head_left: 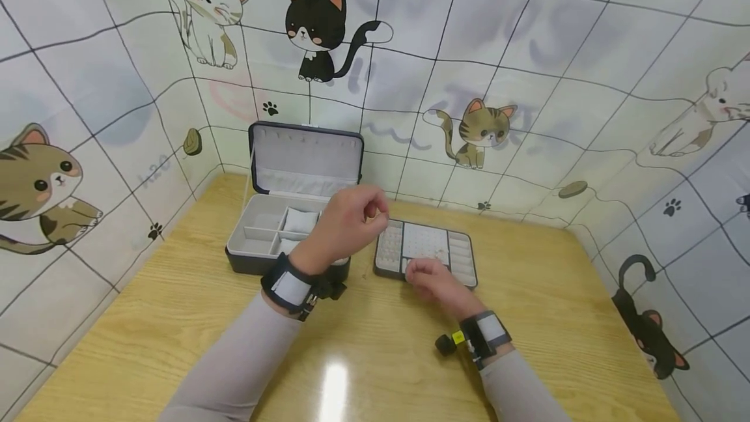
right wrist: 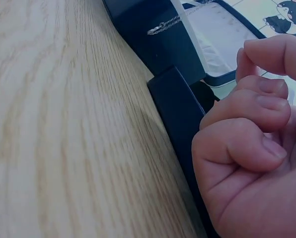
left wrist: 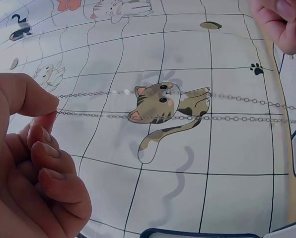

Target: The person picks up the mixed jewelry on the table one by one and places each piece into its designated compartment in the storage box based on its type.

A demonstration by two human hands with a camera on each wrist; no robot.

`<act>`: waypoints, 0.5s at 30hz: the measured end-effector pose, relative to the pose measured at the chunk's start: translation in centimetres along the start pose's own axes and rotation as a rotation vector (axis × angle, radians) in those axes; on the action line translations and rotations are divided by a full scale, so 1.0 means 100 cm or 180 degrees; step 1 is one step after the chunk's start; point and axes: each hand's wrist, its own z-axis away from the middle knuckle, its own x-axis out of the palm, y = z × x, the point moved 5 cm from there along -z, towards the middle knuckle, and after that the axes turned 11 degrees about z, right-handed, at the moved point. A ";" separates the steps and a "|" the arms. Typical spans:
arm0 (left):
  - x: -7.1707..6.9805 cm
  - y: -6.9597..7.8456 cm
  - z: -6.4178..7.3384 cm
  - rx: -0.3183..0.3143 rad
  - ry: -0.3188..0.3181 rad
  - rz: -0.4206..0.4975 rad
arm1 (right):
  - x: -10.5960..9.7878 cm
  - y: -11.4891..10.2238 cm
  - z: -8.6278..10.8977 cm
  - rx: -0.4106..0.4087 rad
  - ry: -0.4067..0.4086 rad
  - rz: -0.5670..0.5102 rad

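A thin silver-coloured chain necklace [left wrist: 237, 118] hangs in two strands from my left hand [head_left: 350, 220]. Its top is pinched between the thumb and index fingertip of that hand, in front of the open jewelry box [head_left: 253, 259]. The necklace's lower end shows in the right wrist view against the box's dark side. My right hand [head_left: 435, 282] is over the front edge of the jewelry tray [head_left: 388, 273], its fingers curled and thumb and index tips close together. Nothing shows between them. In the right wrist view these curled fingers [right wrist: 242, 141] overlap the tray's dark side.
The box's raised lid [head_left: 307, 161] leans back near the cat-patterned wall cover [head_left: 404, 83]. White cushions [head_left: 301, 220] sit in some box compartments. The tray has ring slots and a dotted panel [head_left: 424, 239]. Both stand on a wooden table [head_left: 375, 357].
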 end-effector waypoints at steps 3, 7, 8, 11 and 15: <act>-0.008 0.001 -0.002 0.0021 0.0071 0.0018 | 0.000 -0.001 -0.001 -0.0073 -0.0032 -0.0025; -0.015 -0.001 -0.001 -0.0007 0.0166 0.0052 | 0.001 -0.003 -0.002 -0.0196 -0.0118 -0.0060; -0.016 -0.002 -0.001 -0.0019 0.0175 0.0073 | 0.002 -0.003 -0.002 -0.0230 -0.0147 -0.0084; -0.015 -0.003 0.001 -0.0059 0.0145 0.0177 | 0.004 -0.001 0.000 -0.0309 -0.0227 -0.0296; -0.009 -0.003 0.001 -0.0058 0.0082 0.0230 | 0.006 -0.001 0.005 -0.0659 -0.0442 -0.1134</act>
